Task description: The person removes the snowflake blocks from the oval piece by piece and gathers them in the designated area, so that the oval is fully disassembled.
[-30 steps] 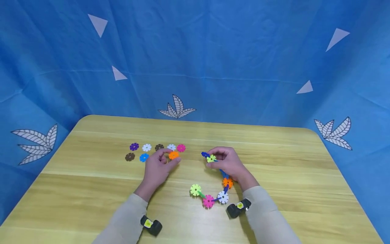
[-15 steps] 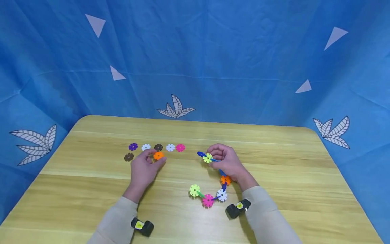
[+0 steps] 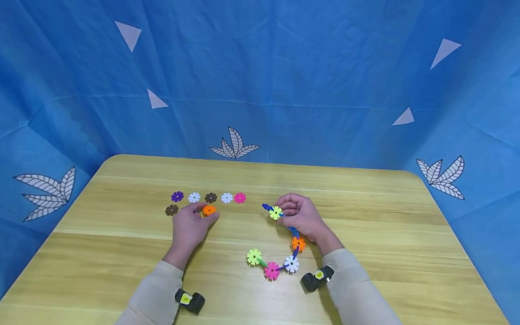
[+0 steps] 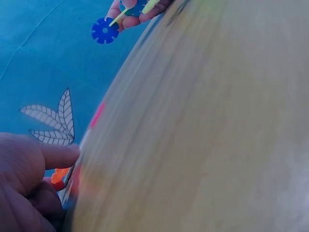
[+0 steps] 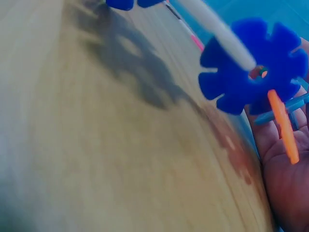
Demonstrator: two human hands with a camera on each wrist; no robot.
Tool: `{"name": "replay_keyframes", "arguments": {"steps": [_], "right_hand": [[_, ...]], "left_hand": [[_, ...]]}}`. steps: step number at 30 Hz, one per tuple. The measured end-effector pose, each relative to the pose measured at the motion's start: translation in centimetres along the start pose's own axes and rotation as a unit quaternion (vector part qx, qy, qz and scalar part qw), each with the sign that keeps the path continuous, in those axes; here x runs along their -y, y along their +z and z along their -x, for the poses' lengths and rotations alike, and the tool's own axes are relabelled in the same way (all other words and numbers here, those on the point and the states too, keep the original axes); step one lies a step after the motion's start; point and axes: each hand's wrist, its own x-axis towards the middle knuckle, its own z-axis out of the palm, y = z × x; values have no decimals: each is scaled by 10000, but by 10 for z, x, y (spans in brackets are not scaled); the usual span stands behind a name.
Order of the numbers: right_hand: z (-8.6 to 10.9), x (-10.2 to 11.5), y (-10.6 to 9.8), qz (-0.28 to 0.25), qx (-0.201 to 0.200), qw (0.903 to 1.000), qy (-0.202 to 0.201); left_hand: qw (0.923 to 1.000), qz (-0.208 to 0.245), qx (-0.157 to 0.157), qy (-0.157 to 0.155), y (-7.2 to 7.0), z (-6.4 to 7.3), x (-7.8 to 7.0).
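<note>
My left hand [image 3: 190,229] pinches an orange slotted plastic disc [image 3: 209,210] between thumb and finger, low over the table. In the left wrist view, part of that orange disc [image 4: 58,178] shows beside the fingers. My right hand [image 3: 304,217] holds one end of a curved chain of interlocked slotted discs, near its yellow-green disc [image 3: 276,213] and dark blue end disc [image 3: 266,206]. From the hand the chain hangs past an orange disc [image 3: 298,244], a white disc [image 3: 291,264] and a pink disc [image 3: 272,271] to another yellow-green disc [image 3: 254,257].
Behind the left hand, loose discs lie in a row: purple [image 3: 177,196], white [image 3: 194,197], brown [image 3: 211,197], another white [image 3: 226,197] and pink [image 3: 240,198]. A second brown disc [image 3: 172,210] lies left of the hand. A blue curtain [image 3: 260,81] borders the wooden table [image 3: 386,216].
My left hand has moved left with the orange disc, and the light blue loose disc is now hidden by it. The chain's lower end has swung slightly left; the right hand has barely moved.
</note>
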Motion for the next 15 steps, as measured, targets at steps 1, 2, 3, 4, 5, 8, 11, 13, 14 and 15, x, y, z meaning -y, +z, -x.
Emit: {"name": "replay_keyframes", "arguments": {"steps": [1,2,3,4,5,8,11,13,14,15], "right_hand": [[0,0,0,20,-41,10000,26],[0,1,0,51,-87,9999,48],[1,1,0,74,-136,9998,78],[1,1,-1,100,-176,9997,98],[1,1,-1,116,-210,9996,119],[1,0,-1,132,-239,9995,132],[0,-1,-1,44,-148,9998,107],[0,-2,-1,-25,-78,9999,91],[0,-2,-1,-55,-51,9999,81],[0,-3,-1,-80,-30,9999,78]], "left_hand": [[10000,-3,1,-32,0,0,0],[10000,0,3,-64,0,0,-1],[10000,4,1,-89,0,0,-1],[9999,0,7,-104,-1,1,-1],[9999,-6,7,-112,-1,1,-2],[10000,-41,-34,-41,-1,1,-2],[9999,-119,-77,81,0,0,-2],[9997,-170,-101,139,0,0,-1],[9996,-200,-109,164,1,-1,-1],[9995,-223,-126,190,1,-1,-1]]}}
